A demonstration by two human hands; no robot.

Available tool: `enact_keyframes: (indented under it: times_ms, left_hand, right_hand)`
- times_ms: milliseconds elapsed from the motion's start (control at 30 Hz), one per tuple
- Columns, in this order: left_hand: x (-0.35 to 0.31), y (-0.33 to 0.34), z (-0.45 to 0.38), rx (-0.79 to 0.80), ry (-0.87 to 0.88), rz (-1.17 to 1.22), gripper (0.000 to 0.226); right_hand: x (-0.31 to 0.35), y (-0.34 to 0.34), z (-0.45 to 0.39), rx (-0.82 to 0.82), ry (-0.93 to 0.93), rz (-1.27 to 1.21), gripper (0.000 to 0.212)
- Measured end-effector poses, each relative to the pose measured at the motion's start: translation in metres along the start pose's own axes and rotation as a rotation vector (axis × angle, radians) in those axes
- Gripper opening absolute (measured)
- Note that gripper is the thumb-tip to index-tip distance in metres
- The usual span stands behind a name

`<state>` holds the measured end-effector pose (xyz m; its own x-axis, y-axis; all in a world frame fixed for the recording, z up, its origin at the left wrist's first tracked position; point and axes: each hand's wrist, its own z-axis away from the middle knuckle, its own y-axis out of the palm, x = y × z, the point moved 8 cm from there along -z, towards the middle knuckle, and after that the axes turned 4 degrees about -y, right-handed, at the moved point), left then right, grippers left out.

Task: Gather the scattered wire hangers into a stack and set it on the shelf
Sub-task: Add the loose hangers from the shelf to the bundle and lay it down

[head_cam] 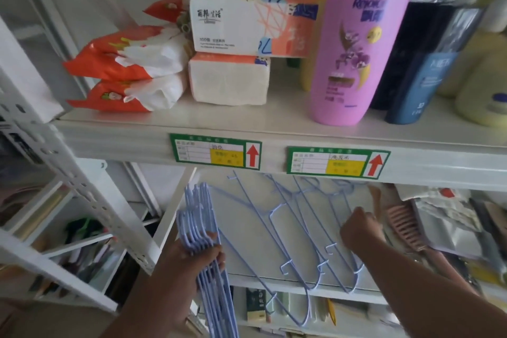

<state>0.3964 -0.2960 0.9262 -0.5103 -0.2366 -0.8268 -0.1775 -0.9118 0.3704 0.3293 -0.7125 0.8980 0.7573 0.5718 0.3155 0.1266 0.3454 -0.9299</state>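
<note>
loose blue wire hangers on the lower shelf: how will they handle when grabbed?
The loose thin blue wire hangers look light and probably springy. They overlap, so lifting one likely drags its neighbours. Hooks overhang the white metal shelf edge and may snag.

The loose hangers [301, 228] run up behind the shelf beam [274, 151].

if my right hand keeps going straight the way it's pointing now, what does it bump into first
Probably the loose light-blue wire hangers lying spread on the white shelf board. The right hand, closed, points up and left across them, already at their right edge. Depth is unclear, so it may pass just above.
</note>
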Motion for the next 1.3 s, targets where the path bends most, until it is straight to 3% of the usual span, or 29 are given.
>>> enact_keyframes:
  times_ms: [100,167,233,367,500,600,867,1133,1300]
  left_hand:
    - [-0.004,0.000,0.003,0.014,0.024,0.016,0.059]
    - [-0.005,-0.001,0.004,0.017,0.042,0.025,0.054]
    - [-0.005,-0.003,0.005,0.003,0.039,0.028,0.049]
    - [-0.005,-0.002,0.006,0.013,0.026,0.050,0.045]
    - [-0.004,0.001,0.008,0.015,0.024,0.037,0.025]
    - [-0.004,0.002,0.008,0.010,0.015,0.055,0.035]
    - [-0.002,0.012,0.008,0.137,-0.108,0.122,0.068]
    - [-0.006,0.012,0.009,0.114,-0.040,0.054,0.033]
    - [-0.011,0.009,0.013,0.079,-0.003,-0.047,0.035]
  right_hand:
    - [-0.006,0.009,-0.013,0.018,-0.010,-0.011,0.030]
    - [-0.002,0.014,-0.016,0.113,0.017,-0.039,0.028]
    - [0.007,0.014,-0.014,0.203,0.056,-0.126,0.011]
    - [0.022,0.015,-0.005,0.258,0.150,-0.498,0.027]
    - [0.052,0.017,0.020,0.359,0.094,-0.766,0.039]
    - [0.077,0.011,0.043,0.422,-0.033,-0.887,0.028]
    - [0.132,-0.002,0.134,0.522,-0.329,-0.786,0.022]
    - [0.164,0.023,0.215,0.695,-0.510,-0.540,0.018]
    - [0.168,0.039,0.230,0.601,-0.632,-0.304,0.023]
